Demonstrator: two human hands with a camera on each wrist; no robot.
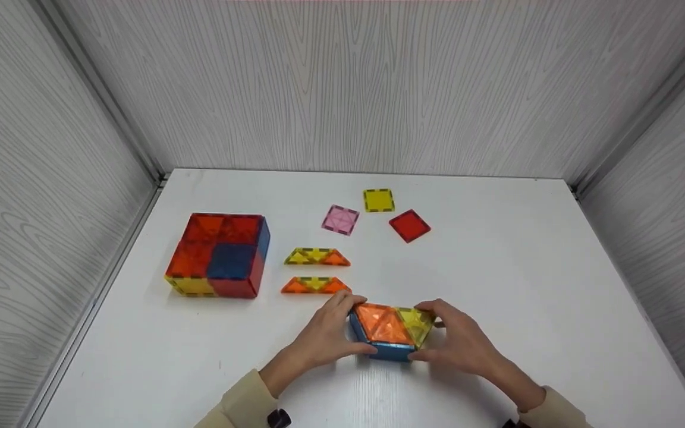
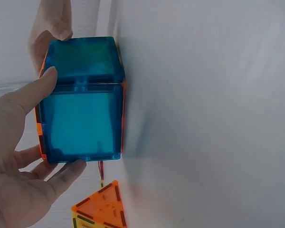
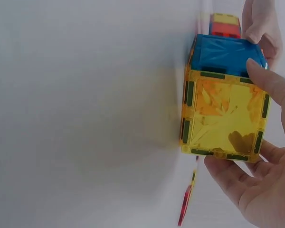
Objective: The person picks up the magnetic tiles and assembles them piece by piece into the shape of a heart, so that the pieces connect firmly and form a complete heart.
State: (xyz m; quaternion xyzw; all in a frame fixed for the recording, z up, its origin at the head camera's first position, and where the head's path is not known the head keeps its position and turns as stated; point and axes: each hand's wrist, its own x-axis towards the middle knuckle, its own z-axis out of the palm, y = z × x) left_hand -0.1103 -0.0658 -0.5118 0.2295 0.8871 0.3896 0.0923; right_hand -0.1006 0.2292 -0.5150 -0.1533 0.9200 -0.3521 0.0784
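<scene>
Between both hands is a low box of magnetic tiles, with orange and yellow triangles on top and blue walls towards me. My left hand grips its left side, thumb at the near corner and fingers at the far one. On the opposite side my right hand holds it likewise by the corners. A blue square tile forms the left wall in the left wrist view. The right wrist view shows a yellow square tile as the right wall. Whether the box touches the table cannot be told.
A larger red, blue and yellow tile block stands at the left. Two flat strips of triangle tiles, an upper strip and a lower strip, lie beyond my left hand. Farther back lie pink, yellow and red square tiles.
</scene>
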